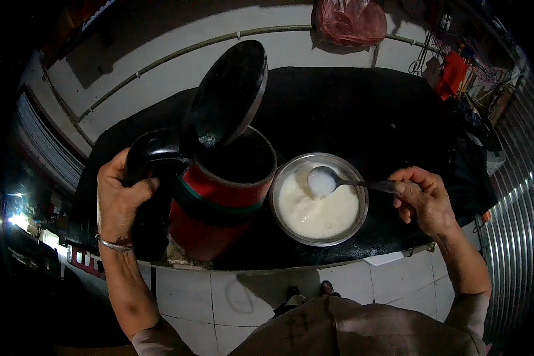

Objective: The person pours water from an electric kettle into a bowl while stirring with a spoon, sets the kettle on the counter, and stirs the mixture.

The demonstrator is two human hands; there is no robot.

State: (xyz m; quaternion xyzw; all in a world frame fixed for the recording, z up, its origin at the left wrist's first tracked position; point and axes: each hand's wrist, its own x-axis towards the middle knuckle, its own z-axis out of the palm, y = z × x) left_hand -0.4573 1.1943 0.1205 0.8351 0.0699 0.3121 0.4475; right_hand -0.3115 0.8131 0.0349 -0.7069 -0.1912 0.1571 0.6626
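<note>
My left hand (pixel 117 193) is wrapped round the black handle of a red-and-black insulated jug (pixel 204 228). The jug's round black lid (pixel 234 89) stands raised, and its dark inside shows no visible contents. Right of the jug sits a steel bowl (pixel 319 242) with a thick white, yogurt-like food (pixel 317 213) in it. Between the fingers of my right hand (pixel 424 199) is the handle of a metal spoon (pixel 368 185). Its scoop carries some of the white food and is over the bowl; whether it touches the surface I cannot tell.
A black-covered table (pixel 338 107) bears the jug and bowl. Behind it, a pinkish plastic bag (pixel 350 24) hangs by the wall near a pipe (pixel 219 40). Scissors (pixel 421 59) and a red item (pixel 451 76) hang at back right. Corrugated metal (pixel 519 237) stands on the right.
</note>
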